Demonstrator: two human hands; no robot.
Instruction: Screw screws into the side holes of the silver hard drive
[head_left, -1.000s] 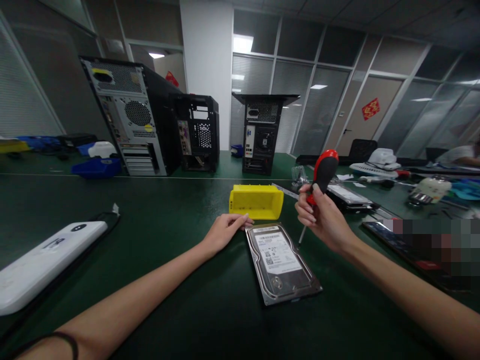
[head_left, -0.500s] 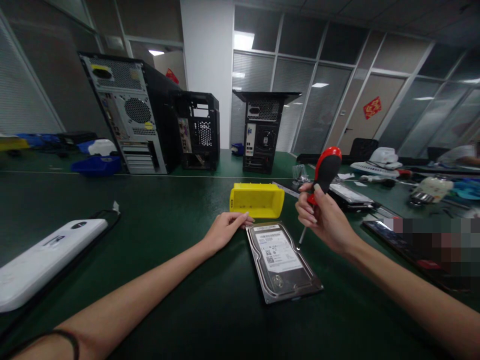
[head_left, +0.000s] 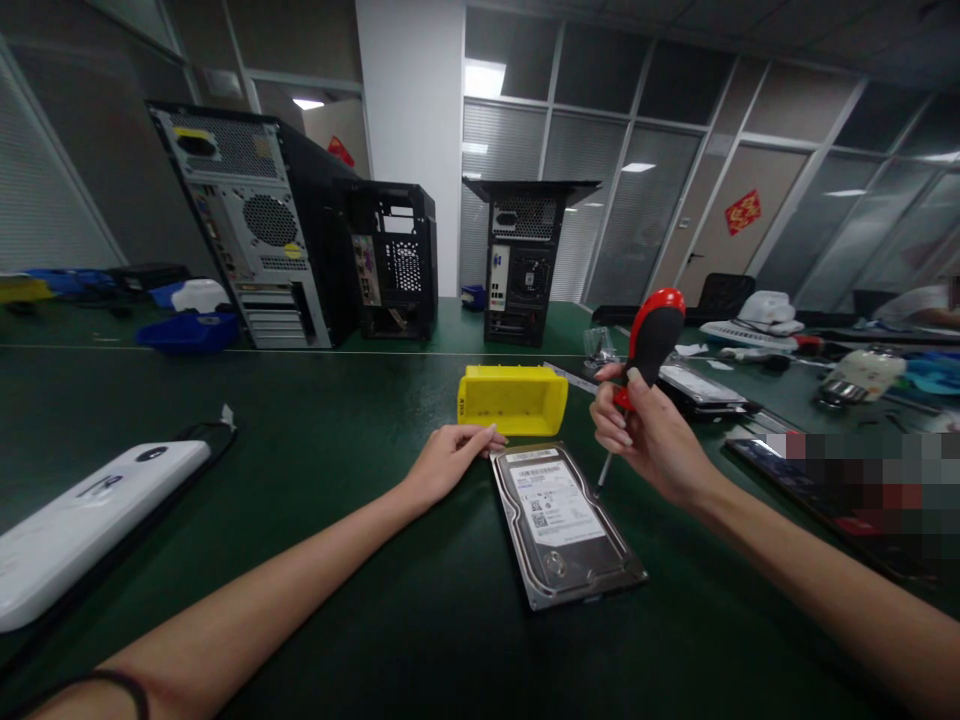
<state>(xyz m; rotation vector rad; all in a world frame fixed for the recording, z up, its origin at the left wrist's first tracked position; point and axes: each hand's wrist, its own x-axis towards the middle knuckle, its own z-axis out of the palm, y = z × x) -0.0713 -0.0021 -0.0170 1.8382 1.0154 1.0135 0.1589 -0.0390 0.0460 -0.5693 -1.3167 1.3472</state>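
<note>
Glass partitions (head_left: 589, 165) rise behind the green counter (head_left: 337, 420). Toward its near edge lies a hard drive (head_left: 566, 535); the right hand (head_left: 656, 435) grips a screwdriver (head_left: 655, 340). Whether the left hand (head_left: 442, 465) grips the drive's corner, I can't tell.

In front of you, the hard drive (head_left: 551, 553) lies flat on the green table (head_left: 300, 410), a thin rectangular unit in dark and silvery metal, white printed label uppermost, with a round fitting near the end closest to you; its long sides run away from you at a slant, far end toward your left. You have the screwdriver (head_left: 655, 335), thick-handled in black and red, standing handle up and slightly tilted, its slim metal shaft slanting down and left to the drive's right long edge; whether the tip is seated cannot be determined.
</note>
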